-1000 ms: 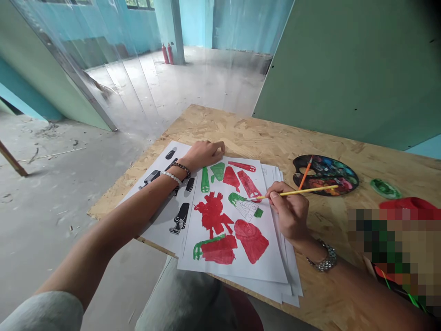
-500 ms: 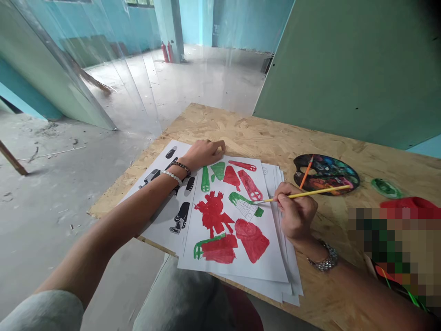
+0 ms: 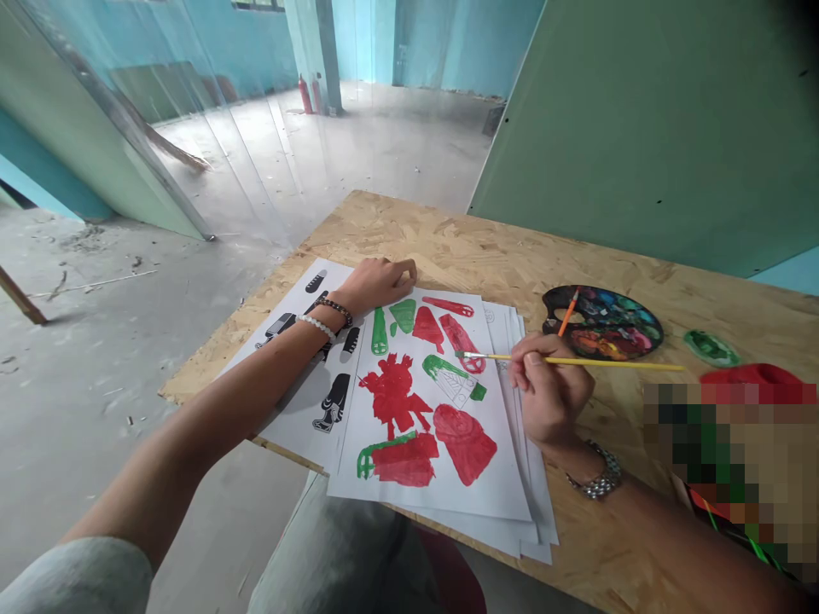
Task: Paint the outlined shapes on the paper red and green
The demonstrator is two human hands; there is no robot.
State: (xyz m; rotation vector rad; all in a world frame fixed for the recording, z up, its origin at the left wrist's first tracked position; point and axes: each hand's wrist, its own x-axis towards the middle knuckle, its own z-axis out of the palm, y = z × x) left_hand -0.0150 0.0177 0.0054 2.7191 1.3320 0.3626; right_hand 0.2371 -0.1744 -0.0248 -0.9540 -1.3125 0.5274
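Observation:
In the head view my right hand [image 3: 555, 384] pinches a thin yellow paintbrush [image 3: 614, 365]. Its bristle tip is over the upper right part of the white sheet [image 3: 473, 503], near a red-painted shape [image 3: 461, 341]; whether it touches cannot be told. Below the brush is an outlined shape [image 3: 455, 379], partly green and partly unpainted. Other printed shapes on the sheet are painted red or green. My left hand [image 3: 382, 280] rests at the sheet's top left edge with bent fingers apart, holding nothing. Under my left forearm lies another sheet with black printed figures [image 3: 333, 401].
On the wooden board table [image 3: 441, 243] lies a dark paint palette [image 3: 618, 311], an orange brush [image 3: 568, 314] resting on it. A small green-smeared dish [image 3: 710, 348] sits to its right, beside a red item [image 3: 761, 375]. More sheets [image 3: 541, 503] lie under the painted one.
My right hand has tilted the paintbrush, lifting its tip up and left from the part-green shape toward the red one. My left hand stays in place.

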